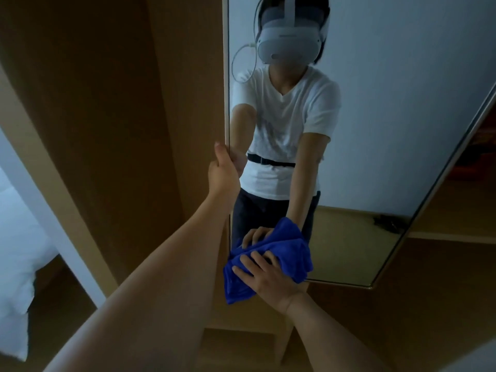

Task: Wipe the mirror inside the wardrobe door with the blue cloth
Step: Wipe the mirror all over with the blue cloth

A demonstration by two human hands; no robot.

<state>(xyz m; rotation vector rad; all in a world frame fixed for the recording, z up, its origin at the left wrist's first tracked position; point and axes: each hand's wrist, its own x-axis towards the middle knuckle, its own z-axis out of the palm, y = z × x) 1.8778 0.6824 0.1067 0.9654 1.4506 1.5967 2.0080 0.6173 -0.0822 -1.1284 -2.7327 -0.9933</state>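
Observation:
A tall mirror (389, 130) with a thin metal frame hangs on the inside of the wooden wardrobe door (112, 103). My left hand (222, 170) grips the door's edge at the mirror's left side, fingers wrapped round it. My right hand (265, 275) presses a bunched blue cloth (290, 253) flat against the mirror's lower left corner, fingers spread over it. The glass reflects a person in a white T-shirt wearing a headset, and both arms.
The door's wooden edge (185, 76) runs down beside the mirror. A white bed (16, 251) lies at the far left. Wardrobe shelves (456, 210) show at the right behind the door. Pale wooden floor (241, 320) lies below.

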